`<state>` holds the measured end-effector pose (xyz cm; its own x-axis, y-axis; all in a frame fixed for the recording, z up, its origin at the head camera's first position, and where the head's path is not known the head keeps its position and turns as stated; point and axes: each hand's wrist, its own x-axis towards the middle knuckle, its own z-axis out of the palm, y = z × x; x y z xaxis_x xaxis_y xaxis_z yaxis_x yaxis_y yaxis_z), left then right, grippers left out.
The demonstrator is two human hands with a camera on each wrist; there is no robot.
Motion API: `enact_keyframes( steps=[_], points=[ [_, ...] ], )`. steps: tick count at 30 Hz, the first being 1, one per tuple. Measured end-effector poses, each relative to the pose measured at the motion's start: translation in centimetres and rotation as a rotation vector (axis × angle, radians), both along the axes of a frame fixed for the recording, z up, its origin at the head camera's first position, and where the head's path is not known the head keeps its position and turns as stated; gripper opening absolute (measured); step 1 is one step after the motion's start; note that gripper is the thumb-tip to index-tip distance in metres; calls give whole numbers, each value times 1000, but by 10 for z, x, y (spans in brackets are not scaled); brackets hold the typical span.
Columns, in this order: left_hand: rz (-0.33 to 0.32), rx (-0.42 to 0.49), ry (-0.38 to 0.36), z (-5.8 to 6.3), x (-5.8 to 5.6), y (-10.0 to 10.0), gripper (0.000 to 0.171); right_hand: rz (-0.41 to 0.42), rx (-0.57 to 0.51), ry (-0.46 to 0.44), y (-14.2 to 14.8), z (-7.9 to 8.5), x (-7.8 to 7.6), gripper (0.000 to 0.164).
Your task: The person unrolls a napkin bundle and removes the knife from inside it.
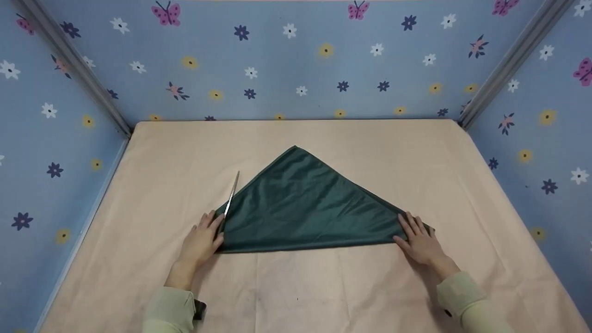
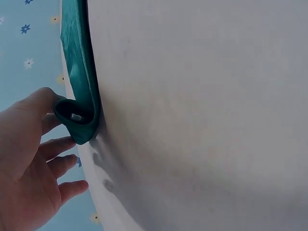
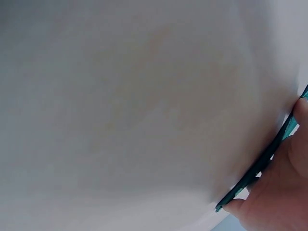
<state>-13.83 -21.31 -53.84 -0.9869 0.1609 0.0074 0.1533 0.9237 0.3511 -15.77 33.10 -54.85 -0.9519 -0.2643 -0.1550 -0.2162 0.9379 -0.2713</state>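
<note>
A dark green satiny cloth [image 1: 305,208], folded into a wide triangle, lies with its peak pointing away from me. At its left corner, a slim pointed metal blade [image 1: 232,192] slants up over the cloth's edge; its lower end is hidden by my left hand and the fold. My left hand [image 1: 201,238] pinches that corner; in the left wrist view the green cloth [image 2: 85,106] curls into a loop beside the thumb. Over the right corner, my right hand [image 1: 420,240] rests with fingers spread. The right wrist view shows the cloth's edge [image 3: 260,163] running along the fingers.
A pale peach covering [image 1: 296,286] with light creases spreads over the table. Blue walls [image 1: 277,60] printed with flowers and butterflies enclose its back and both sides, with grey posts [image 1: 513,69] at the rear corners.
</note>
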Motion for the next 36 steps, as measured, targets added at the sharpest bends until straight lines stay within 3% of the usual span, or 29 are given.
enact_keyframes(
  steps=[15,27,36],
  points=[
    [23,13,20,1,5,-7,47,6,-6,23,0,1,1,66],
    [46,-9,33,-8,9,-18,48,-2,5,8,-1,0,1,65],
    [77,12,83,-6,9,-11,48,-1,11,10,0,0,1,65]
  ],
)
